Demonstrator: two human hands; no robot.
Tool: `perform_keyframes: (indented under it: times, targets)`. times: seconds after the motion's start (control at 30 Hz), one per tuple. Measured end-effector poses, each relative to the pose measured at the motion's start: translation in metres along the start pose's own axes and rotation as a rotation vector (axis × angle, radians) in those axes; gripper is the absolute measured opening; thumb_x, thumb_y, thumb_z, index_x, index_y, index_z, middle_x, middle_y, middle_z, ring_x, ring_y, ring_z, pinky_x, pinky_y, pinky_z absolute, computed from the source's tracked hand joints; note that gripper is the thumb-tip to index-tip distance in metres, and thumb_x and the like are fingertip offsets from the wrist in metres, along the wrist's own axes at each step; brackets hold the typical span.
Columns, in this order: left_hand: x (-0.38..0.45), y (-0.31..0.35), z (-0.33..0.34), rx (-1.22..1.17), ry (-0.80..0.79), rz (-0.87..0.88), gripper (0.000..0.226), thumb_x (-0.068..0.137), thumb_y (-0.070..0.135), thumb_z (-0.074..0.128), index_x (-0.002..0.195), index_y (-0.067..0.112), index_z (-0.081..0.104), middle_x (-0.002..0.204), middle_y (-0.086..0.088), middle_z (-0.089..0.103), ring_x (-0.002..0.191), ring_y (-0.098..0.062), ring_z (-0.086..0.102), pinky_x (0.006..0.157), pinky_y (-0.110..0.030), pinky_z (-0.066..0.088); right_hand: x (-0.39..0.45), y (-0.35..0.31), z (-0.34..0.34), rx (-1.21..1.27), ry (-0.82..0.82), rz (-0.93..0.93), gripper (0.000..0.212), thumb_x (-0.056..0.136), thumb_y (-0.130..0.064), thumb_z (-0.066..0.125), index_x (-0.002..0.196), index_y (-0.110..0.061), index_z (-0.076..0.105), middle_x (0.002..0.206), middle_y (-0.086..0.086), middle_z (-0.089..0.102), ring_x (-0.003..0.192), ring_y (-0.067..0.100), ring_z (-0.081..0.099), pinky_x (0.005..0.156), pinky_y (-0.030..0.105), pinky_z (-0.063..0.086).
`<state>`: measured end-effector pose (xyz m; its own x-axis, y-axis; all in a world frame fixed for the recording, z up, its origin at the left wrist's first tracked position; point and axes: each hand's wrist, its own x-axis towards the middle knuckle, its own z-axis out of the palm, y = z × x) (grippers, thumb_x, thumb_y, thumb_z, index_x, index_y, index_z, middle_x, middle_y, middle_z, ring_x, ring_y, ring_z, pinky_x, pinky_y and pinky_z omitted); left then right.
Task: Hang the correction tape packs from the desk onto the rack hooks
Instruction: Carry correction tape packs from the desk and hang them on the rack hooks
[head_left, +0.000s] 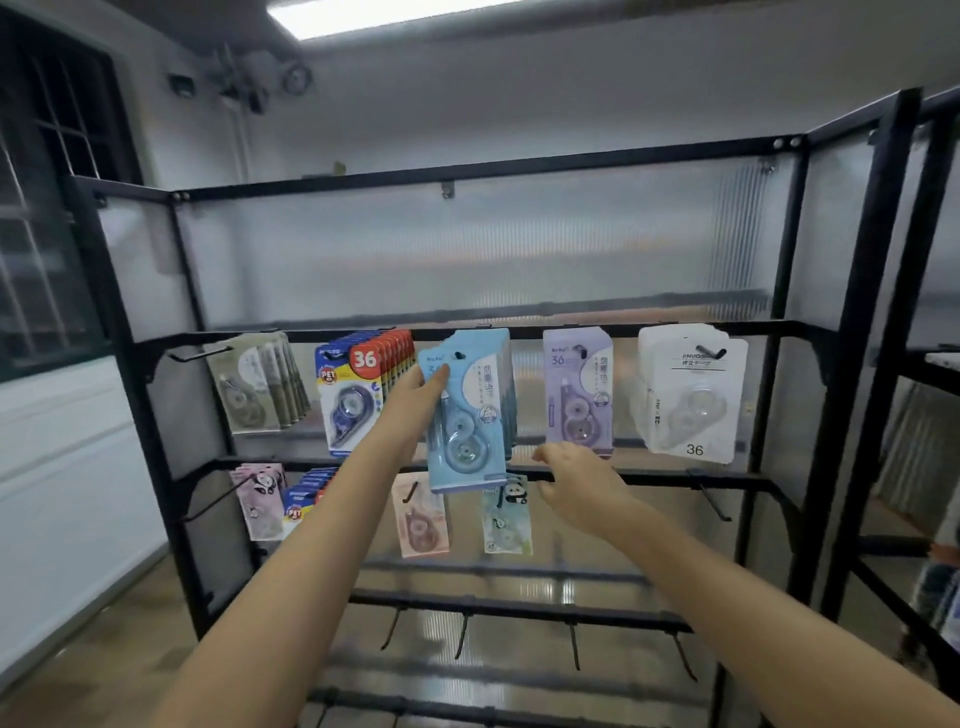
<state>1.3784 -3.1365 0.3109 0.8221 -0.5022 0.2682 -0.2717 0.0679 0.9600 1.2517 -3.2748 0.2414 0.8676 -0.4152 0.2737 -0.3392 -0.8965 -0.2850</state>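
A light blue correction tape pack hangs at the front of a stack on a hook of the black rack, on its upper rail. My left hand holds that pack by its upper left edge, thumb on its face. Just below and to the right of the pack, my right hand hovers with loose fingers and holds nothing. The hook tip shows through the pack's hang hole.
On the same rail hang grey packs, dark blue "36" packs, purple packs and white packs. The lower rail carries pink, blue and green panda packs, and a bare hook juts out at its right. Several bare hooks sit on the bottom rail.
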Motion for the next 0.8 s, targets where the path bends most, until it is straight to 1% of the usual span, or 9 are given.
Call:
perform_keyframes:
  times: [0.13,0.27,0.3,0.4,0.47,0.53,0.6,0.7,0.8]
  targets:
    - [0.012,-0.002,-0.004,0.026,-0.011,-0.054,0.019,0.102,0.031,0.043,0.109,0.018,0.055,0.096,0.001,0.065,0.08,-0.014,0.06,0.079,-0.037,0.045,0.0,-0.004,0.004,0.03,-0.008,0.033,0.038,0.095,-0.017,0.047,0.134,-0.017,0.045,0.132,0.001,0.051,0.117,0.02,0.05,0.096,0.036,0.046]
    - [0.023,-0.01,-0.005,0.024,-0.047,-0.068,0.018,0.101,0.029,0.044,0.109,0.016,0.055,0.088,0.0,0.063,0.073,-0.016,0.058,0.064,-0.03,0.045,-0.001,-0.005,0.006,0.01,-0.021,0.058,0.036,0.095,-0.016,0.046,0.131,-0.015,0.047,0.13,0.004,0.053,0.115,0.022,0.051,0.095,0.037,0.047]
    - [0.025,-0.012,-0.005,0.03,-0.052,-0.068,0.019,0.101,0.03,0.044,0.108,0.016,0.055,0.087,-0.001,0.062,0.073,-0.017,0.058,0.063,-0.03,0.044,-0.002,-0.005,0.006,0.004,-0.025,0.064,0.036,0.095,-0.016,0.045,0.13,-0.015,0.047,0.129,0.004,0.053,0.114,0.022,0.051,0.094,0.037,0.047]
    - [0.032,-0.018,-0.003,0.032,-0.056,-0.084,0.022,0.1,0.034,0.046,0.108,0.015,0.055,0.088,-0.003,0.063,0.076,-0.02,0.06,0.07,-0.035,0.048,-0.004,-0.005,0.005,-0.031,-0.047,0.087,0.037,0.095,-0.014,0.044,0.132,-0.014,0.045,0.13,0.006,0.052,0.115,0.024,0.051,0.092,0.035,0.046]
    - [0.036,-0.019,-0.002,0.022,-0.046,-0.101,0.023,0.099,0.035,0.048,0.105,0.014,0.055,0.085,-0.003,0.062,0.074,-0.02,0.059,0.068,-0.034,0.048,-0.006,-0.005,0.004,-0.045,-0.054,0.096,0.038,0.095,-0.016,0.045,0.133,-0.013,0.045,0.131,0.006,0.052,0.116,0.024,0.05,0.092,0.034,0.045]
    - [0.04,-0.021,-0.001,0.041,-0.025,-0.104,0.024,0.098,0.037,0.05,0.101,0.013,0.055,0.084,-0.004,0.062,0.075,-0.02,0.059,0.072,-0.037,0.05,-0.008,-0.005,0.003,-0.051,-0.061,0.115,0.037,0.095,-0.015,0.045,0.132,-0.013,0.045,0.132,0.007,0.051,0.116,0.024,0.05,0.093,0.035,0.045]
    - [0.046,-0.024,-0.002,0.1,0.001,-0.061,0.025,0.097,0.038,0.051,0.093,0.014,0.055,0.083,-0.004,0.061,0.078,-0.023,0.059,0.079,-0.042,0.05,-0.01,-0.004,0.002,-0.059,-0.06,0.138,0.036,0.094,-0.013,0.045,0.131,-0.012,0.046,0.131,0.007,0.052,0.116,0.025,0.051,0.091,0.036,0.045]
    - [0.05,-0.028,-0.004,0.28,0.04,0.077,0.03,0.098,0.037,0.048,0.081,0.012,0.055,0.081,-0.007,0.059,0.08,-0.027,0.057,0.072,-0.036,0.045,-0.016,-0.005,0.001,-0.049,-0.045,0.151,0.035,0.093,-0.01,0.043,0.127,-0.011,0.049,0.13,0.008,0.053,0.115,0.027,0.051,0.092,0.038,0.047]
    - [0.049,-0.027,-0.008,0.512,0.06,0.161,0.037,0.099,0.038,0.044,0.096,0.004,0.058,0.094,-0.013,0.061,0.089,-0.03,0.057,0.076,-0.038,0.044,-0.023,-0.008,0.0,-0.041,-0.028,0.149,0.035,0.093,-0.01,0.041,0.128,-0.012,0.049,0.131,0.009,0.053,0.116,0.027,0.051,0.093,0.038,0.046]
